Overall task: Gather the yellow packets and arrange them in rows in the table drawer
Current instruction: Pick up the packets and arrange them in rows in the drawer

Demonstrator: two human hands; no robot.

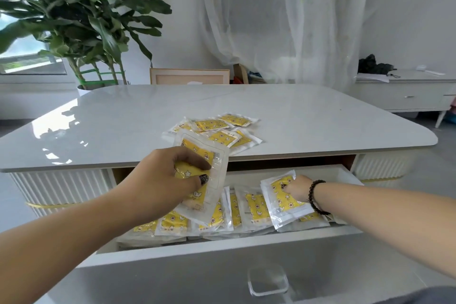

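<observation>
my left hand grips a few packets above the drawer, ready to feed the row. my right hand pinches a stack inside, squaring it. more wait on the table.

Bare forearms; dark beaded bracelet on right wrist; dark-painted thumbnail.

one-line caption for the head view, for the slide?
Left hand holds yellow packets over the open drawer; right hand places a stack in it; loose packets on the table.
</observation>
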